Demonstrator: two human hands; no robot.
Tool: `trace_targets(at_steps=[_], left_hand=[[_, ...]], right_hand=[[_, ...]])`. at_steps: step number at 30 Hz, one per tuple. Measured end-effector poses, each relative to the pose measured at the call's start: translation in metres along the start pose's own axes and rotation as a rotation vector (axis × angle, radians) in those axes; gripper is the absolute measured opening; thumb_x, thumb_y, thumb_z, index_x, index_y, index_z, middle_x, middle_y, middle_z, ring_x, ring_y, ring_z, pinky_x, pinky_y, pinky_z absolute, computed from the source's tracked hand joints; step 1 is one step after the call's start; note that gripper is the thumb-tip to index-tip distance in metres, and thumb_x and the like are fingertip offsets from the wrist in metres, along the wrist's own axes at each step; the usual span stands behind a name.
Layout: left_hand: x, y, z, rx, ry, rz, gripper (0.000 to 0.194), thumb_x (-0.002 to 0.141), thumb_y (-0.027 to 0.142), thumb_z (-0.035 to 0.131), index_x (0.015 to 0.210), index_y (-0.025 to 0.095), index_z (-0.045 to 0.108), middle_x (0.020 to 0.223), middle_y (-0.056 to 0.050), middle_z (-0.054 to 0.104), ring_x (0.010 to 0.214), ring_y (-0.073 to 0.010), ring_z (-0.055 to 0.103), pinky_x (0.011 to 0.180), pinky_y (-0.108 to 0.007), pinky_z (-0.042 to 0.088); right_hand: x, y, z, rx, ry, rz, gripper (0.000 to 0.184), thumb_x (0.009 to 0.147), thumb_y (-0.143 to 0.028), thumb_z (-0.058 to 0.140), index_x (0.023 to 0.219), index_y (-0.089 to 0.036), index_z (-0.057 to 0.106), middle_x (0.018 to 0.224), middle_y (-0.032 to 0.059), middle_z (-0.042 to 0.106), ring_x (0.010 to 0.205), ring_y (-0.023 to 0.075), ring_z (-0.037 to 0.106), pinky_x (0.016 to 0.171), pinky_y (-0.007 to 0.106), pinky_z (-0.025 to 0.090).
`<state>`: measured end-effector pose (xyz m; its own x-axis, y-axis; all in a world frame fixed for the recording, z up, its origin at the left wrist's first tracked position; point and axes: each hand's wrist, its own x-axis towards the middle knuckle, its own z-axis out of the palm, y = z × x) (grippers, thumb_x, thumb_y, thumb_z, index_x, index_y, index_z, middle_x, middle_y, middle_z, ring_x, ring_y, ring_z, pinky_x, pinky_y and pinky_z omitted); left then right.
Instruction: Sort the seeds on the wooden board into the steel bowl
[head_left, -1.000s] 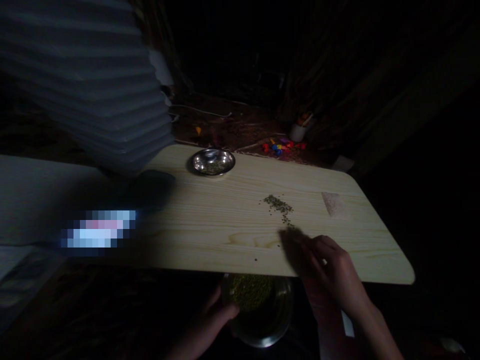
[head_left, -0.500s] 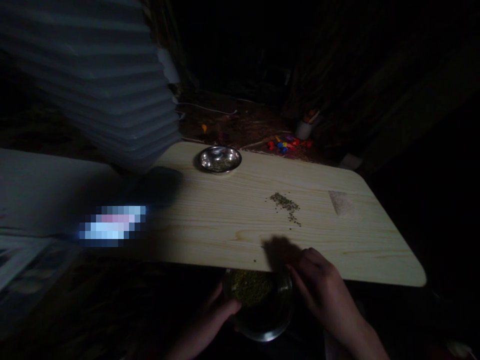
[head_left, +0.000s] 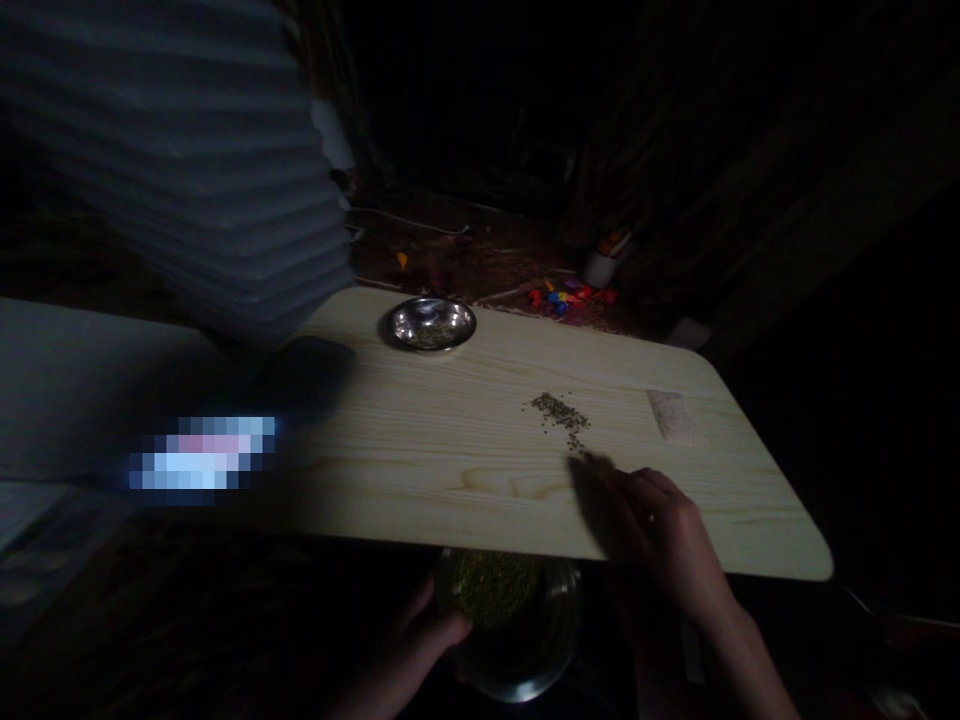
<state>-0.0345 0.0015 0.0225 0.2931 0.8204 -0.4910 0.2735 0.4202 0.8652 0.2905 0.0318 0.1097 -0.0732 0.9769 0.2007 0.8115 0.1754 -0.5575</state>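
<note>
Left hand (head_left: 429, 645) is gripping big bowl (head_left: 525, 690), ideally holding level; right hand (head_left: 675, 535) is reaching near seeds (head_left: 559, 411), can't tell if fingers are pinching

The room is very dark, its far side fading to black. A pale wood-grained table (head_left: 420, 400) with rounded corners catches dim light, beside a bluish glow (head_left: 202, 455) and a large, pale pleated surface (head_left: 195, 170).

Bare hands (head_left: 675, 530) & forearms (head_left: 750, 640), rest v. dark
</note>
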Motion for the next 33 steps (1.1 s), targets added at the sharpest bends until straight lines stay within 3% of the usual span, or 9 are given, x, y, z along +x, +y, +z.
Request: trace_targets(at_steps=[4, 8, 10, 13, 18, 22, 30, 33], left_hand=[[-0.002, 0.013, 0.001, 0.101, 0.044, -0.017, 0.066, 0.083, 0.049, 0.069, 0.144, 0.027, 0.056, 0.158, -0.009, 0.048, 0.152, -0.0412, 0.026, 0.128, -0.055, 0.007], [-0.003, 0.018, -0.001, 0.120, 0.034, 0.027, 0.064, 0.084, 0.048, 0.066, 0.144, 0.029, 0.056, 0.157, -0.005, 0.049, 0.152, -0.0378, 0.027, 0.129, -0.050, 0.010], [-0.004, 0.019, -0.003, 0.130, 0.044, 0.006, 0.063, 0.083, 0.049, 0.066, 0.142, 0.026, 0.059, 0.156, -0.008, 0.051, 0.149, -0.0425, 0.032, 0.127, -0.057, 0.016], [-0.005, 0.023, -0.003, 0.146, 0.076, -0.023, 0.062, 0.079, 0.053, 0.069, 0.133, 0.023, 0.066, 0.152, -0.012, 0.054, 0.146, -0.0503, 0.033, 0.123, -0.068, 0.016], [-0.004, 0.036, 0.003, 0.111, 0.025, 0.038, 0.060, 0.082, 0.050, 0.067, 0.138, 0.027, 0.063, 0.149, -0.006, 0.059, 0.147, -0.0421, 0.036, 0.127, -0.056, 0.018], [-0.001, 0.040, 0.009, 0.083, -0.019, 0.028, 0.057, 0.081, 0.048, 0.067, 0.135, 0.030, 0.065, 0.148, -0.005, 0.060, 0.142, -0.0425, 0.044, 0.125, -0.056, 0.025], [-0.002, 0.042, 0.010, 0.094, -0.004, 0.010, 0.056, 0.081, 0.047, 0.065, 0.134, 0.028, 0.066, 0.142, -0.007, 0.064, 0.139, -0.0423, 0.047, 0.125, -0.056, 0.023], [-0.003, 0.043, 0.008, 0.112, -0.006, 0.023, 0.053, 0.081, 0.047, 0.067, 0.130, 0.028, 0.068, 0.143, -0.007, 0.063, 0.140, -0.0435, 0.045, 0.126, -0.056, 0.019]], right_hand=[[-0.008, -0.002, -0.003, 0.029, -0.102, -0.057, 0.023, 0.102, -0.028, 0.050, 0.094, -0.021, 0.070, 0.088, 0.0079, 0.066, 0.081, 0.0222, 0.063, 0.074, 0.034, 0.051], [-0.006, 0.017, -0.010, 0.016, 0.022, -0.005, 0.024, 0.101, -0.032, 0.052, 0.106, -0.020, 0.072, 0.088, 0.0079, 0.068, 0.080, 0.0225, 0.063, 0.071, 0.033, 0.051], [-0.001, 0.028, -0.011, 0.004, 0.084, 0.029, 0.027, 0.101, -0.033, 0.053, 0.114, -0.018, 0.071, 0.092, 0.0091, 0.070, 0.081, 0.0230, 0.063, 0.073, 0.034, 0.052], [0.003, 0.033, -0.010, -0.011, 0.077, 0.039, 0.028, 0.101, -0.034, 0.052, 0.111, -0.017, 0.072, 0.091, 0.0096, 0.070, 0.080, 0.0230, 0.064, 0.073, 0.034, 0.052], [-0.010, 0.024, -0.012, 0.001, 0.018, 0.028, 0.027, 0.102, -0.035, 0.051, 0.108, -0.020, 0.073, 0.091, 0.0084, 0.071, 0.080, 0.0225, 0.065, 0.069, 0.032, 0.052], [-0.017, 0.020, -0.014, -0.003, 0.037, 0.029, 0.028, 0.102, -0.037, 0.051, 0.111, -0.019, 0.071, 0.088, 0.0085, 0.071, 0.077, 0.0226, 0.064, 0.069, 0.033, 0.052], [-0.026, -0.005, -0.004, 0.072, -0.066, -0.003, 0.026, 0.103, -0.032, 0.050, 0.087, -0.022, 0.067, 0.083, 0.0065, 0.067, 0.076, 0.0212, 0.063, 0.069, 0.032, 0.051], [-0.018, -0.004, -0.005, 0.071, -0.001, 0.019, 0.025, 0.103, -0.033, 0.050, 0.092, -0.021, 0.069, 0.084, 0.0069, 0.068, 0.077, 0.0215, 0.063, 0.070, 0.032, 0.050]])
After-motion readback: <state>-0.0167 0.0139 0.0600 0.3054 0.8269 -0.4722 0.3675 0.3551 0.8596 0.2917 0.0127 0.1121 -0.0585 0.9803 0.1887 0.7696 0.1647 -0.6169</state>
